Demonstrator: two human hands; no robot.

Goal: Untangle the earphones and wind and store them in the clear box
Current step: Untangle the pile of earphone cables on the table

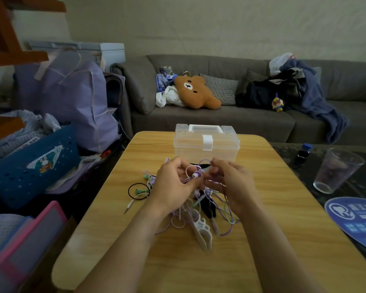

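Note:
A tangle of purple, white and green earphone cords (201, 210) lies in the middle of the wooden table (273, 208). My left hand (173, 185) and my right hand (228, 180) are raised just above it, each pinching purple cord; a purple-and-white earbud (195, 175) shows between my fingers. A green earbud (140, 191) and a jack plug (128, 207) trail to the left. The clear box (207, 142) stands closed, with its white latch down, right behind my hands.
A black hair tie (138, 192) lies left of the tangle, and a white cord holder (203, 231) under it. To the right stand a clear plastic cup (336, 170), a small dark bottle (303, 154) and a blue round fan (355, 220). A grey sofa is behind.

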